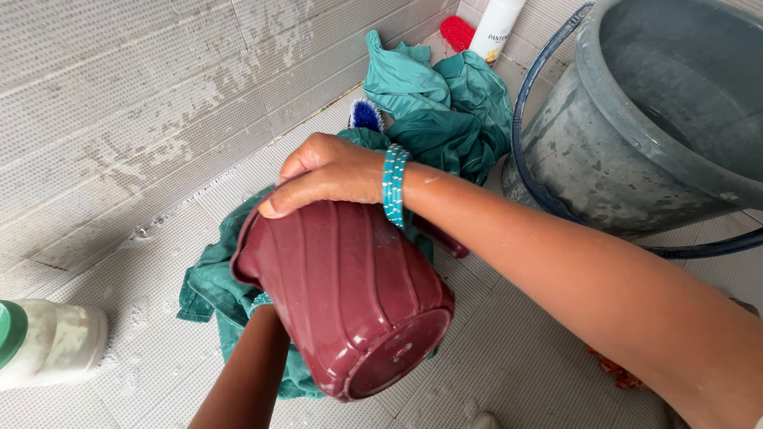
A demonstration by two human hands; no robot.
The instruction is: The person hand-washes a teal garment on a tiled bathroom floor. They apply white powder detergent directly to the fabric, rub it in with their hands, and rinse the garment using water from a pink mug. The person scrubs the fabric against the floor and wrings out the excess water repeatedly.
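The right hand [330, 176] was clamped over the rim of the maroon plastic mug [346, 294], tipped mouth-down onto the teal garment [445, 111] on the tiled floor [159, 349]. The left hand was hidden beneath the mug, its grip impossible to tell. Tipping slowly with the rim close to the cloth would likely wet it evenly.

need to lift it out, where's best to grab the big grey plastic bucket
Probably by the dark hoop handle, which hangs down along the side of the big grey plastic bucket. Come from above on the near side; the bucket stands upright, and its wide, smooth wall offers little grip.

Bare forearms, teal beaded bangles [393, 186] on right wrist
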